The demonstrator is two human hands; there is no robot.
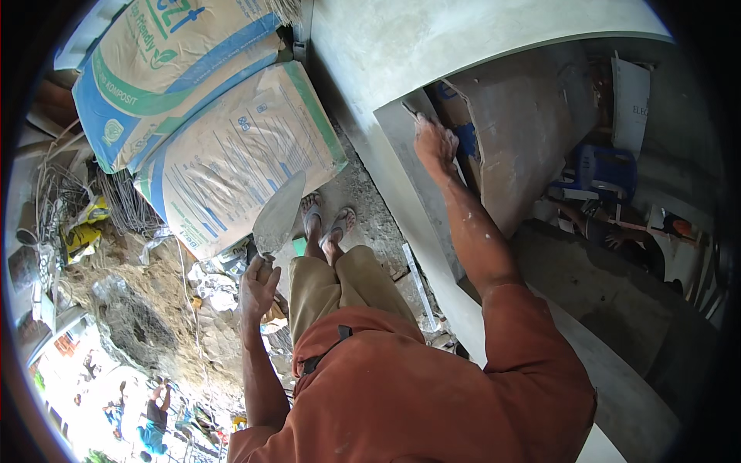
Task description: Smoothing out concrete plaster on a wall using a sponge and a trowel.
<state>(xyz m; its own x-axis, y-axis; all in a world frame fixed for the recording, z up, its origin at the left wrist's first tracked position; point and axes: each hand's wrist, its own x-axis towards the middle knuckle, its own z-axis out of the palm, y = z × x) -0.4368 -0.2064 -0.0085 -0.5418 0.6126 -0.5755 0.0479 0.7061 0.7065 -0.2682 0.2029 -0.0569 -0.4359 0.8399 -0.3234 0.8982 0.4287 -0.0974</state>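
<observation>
My left hand [258,287] is closed round the handle of a trowel [279,217], whose broad grey blade points up and away, over the edge of a cement-type sack. Out to the right, my right hand [434,144] is closed at the grey plastered edge of a wall opening [409,127]. A thin dark tip [409,109] shows beyond its fingers, against the upper corner of that edge; the rest of what it grips is hidden. Pale specks dot my right hand and forearm.
Printed sacks [239,154] are stacked at the upper left. A brown board [525,116] and a blue plastic chair [598,174] stand inside the opening, with a person [625,239] beyond. Wire coils [131,204] and rubble lie left. A pale straight strip [419,282] leans by the wall.
</observation>
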